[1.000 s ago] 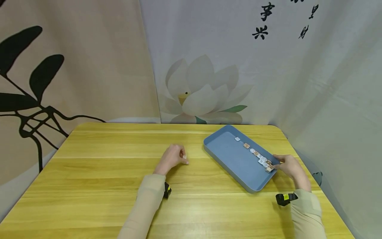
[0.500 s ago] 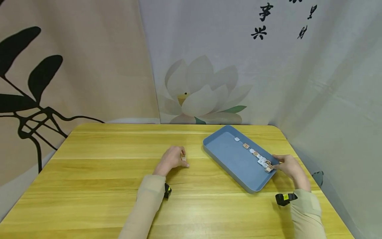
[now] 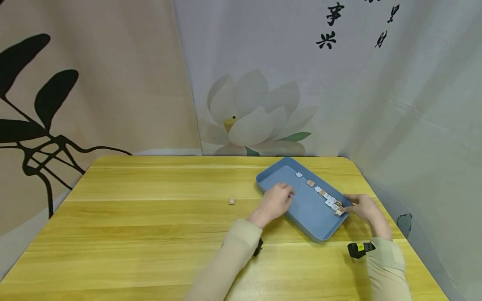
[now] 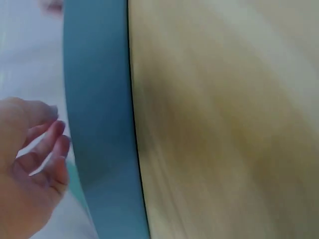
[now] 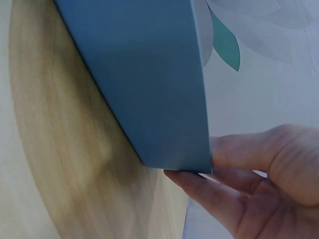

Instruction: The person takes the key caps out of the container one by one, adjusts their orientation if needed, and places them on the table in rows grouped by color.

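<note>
A shallow blue-grey tray [image 3: 301, 209] lies slanted on the right side of the table. Several small white and brown tiles [image 3: 331, 200] are gathered along its right side. My right hand [image 3: 365, 211] pinches the tray's near right corner; in the right wrist view the thumb and fingers clasp the tray wall [image 5: 159, 99]. My left hand [image 3: 276, 200] hovers over the tray's left rim with bent, loose fingers and nothing between them. In the left wrist view those fingers [image 4: 52, 149] appear just beside the tray's wall. A single small pale tile [image 3: 231, 201] lies on the wood left of the tray.
The yellow wooden table [image 3: 132, 234] stretches out to the left and front. Behind it hangs a pale curtain [image 3: 260, 83] printed with a lotus, leaves and dark characters, and it continues down the right side.
My left hand has set the small tile down on the table, let go of it and moved right to the tray. The right hand and tray have stayed in place.
</note>
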Demonstrator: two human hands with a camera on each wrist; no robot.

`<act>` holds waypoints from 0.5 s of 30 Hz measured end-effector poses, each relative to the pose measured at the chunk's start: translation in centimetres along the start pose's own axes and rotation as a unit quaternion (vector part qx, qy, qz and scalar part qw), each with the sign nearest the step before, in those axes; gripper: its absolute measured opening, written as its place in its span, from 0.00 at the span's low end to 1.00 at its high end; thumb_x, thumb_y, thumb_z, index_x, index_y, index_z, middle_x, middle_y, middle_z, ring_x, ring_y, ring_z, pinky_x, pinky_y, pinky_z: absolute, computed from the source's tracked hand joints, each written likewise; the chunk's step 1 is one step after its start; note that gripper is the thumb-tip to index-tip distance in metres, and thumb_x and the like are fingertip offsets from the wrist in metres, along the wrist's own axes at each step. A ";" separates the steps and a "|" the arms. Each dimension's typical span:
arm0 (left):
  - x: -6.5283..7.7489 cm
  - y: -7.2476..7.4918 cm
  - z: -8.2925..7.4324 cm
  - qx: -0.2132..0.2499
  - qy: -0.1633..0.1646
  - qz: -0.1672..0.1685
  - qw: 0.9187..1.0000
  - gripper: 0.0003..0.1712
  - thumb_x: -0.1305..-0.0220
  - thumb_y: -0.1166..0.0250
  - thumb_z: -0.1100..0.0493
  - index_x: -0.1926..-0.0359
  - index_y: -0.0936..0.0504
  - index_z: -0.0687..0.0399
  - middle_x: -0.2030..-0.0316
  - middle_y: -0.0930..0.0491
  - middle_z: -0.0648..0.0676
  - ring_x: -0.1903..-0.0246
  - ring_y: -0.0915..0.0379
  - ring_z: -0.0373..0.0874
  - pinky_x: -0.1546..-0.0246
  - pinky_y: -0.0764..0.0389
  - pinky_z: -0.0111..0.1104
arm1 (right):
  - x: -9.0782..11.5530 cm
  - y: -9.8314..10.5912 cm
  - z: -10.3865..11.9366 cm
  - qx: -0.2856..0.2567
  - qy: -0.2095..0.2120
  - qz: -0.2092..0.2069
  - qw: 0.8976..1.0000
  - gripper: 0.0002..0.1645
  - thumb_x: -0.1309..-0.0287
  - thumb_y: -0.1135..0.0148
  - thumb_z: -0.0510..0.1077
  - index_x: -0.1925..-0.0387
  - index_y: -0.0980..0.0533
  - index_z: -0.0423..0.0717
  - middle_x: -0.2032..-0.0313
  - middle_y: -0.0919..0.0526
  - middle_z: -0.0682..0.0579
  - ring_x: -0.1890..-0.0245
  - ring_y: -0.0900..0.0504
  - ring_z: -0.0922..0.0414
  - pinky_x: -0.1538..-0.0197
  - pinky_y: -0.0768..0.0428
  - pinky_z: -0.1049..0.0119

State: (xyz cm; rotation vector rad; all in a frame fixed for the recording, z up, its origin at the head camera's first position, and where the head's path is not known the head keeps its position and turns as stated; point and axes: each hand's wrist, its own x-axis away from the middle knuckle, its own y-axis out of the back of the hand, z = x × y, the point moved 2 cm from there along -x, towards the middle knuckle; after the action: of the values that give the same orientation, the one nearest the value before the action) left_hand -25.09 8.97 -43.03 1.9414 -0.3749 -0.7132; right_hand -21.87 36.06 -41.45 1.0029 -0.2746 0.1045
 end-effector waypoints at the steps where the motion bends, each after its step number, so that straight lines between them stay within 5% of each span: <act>1: -0.5 -0.6 -1.0 -0.007 -0.017 0.007 1.000 0.08 0.35 0.40 0.59 0.57 0.17 0.50 0.60 0.17 0.47 0.59 0.22 0.40 0.62 0.22 0.22 | 0.0 0.0 0.0 -0.001 0.000 0.001 1.000 0.34 0.40 0.42 0.36 0.34 0.40 0.31 0.37 0.40 0.24 0.37 0.41 0.27 0.39 0.34 0.35; 5: -2.1 -2.7 -4.8 -0.014 -0.066 0.069 0.995 0.12 0.32 0.43 0.56 0.51 0.19 0.46 0.54 0.19 0.44 0.52 0.24 0.37 0.58 0.24 0.20 | -0.1 0.1 0.0 -0.002 0.001 0.005 1.000 0.35 0.40 0.41 0.37 0.34 0.40 0.30 0.37 0.40 0.24 0.38 0.40 0.27 0.40 0.33 0.36; 10: -3.6 -4.7 -8.0 -0.009 -0.091 0.170 0.981 0.19 0.30 0.45 0.53 0.40 0.26 0.40 0.43 0.25 0.41 0.54 0.25 0.31 0.64 0.26 0.17 | -0.2 0.2 -0.1 0.003 0.006 0.003 1.000 0.34 0.40 0.41 0.37 0.35 0.39 0.30 0.38 0.38 0.24 0.39 0.39 0.27 0.42 0.30 0.37; 15: -4.3 -6.1 -9.3 -0.030 -0.096 0.224 0.969 0.26 0.29 0.48 0.52 0.31 0.37 0.37 0.33 0.35 0.40 0.41 0.31 0.29 0.44 0.29 0.17 | -0.4 0.2 -0.1 0.003 0.003 0.010 1.000 0.35 0.40 0.41 0.37 0.34 0.40 0.30 0.37 0.39 0.25 0.37 0.41 0.27 0.41 0.31 0.37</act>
State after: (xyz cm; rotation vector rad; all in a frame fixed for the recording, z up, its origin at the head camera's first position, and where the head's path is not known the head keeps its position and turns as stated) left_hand -22.93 20.64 -44.01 1.6499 -0.8689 -0.6032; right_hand -22.32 36.31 -41.43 1.0051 -0.2795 0.1273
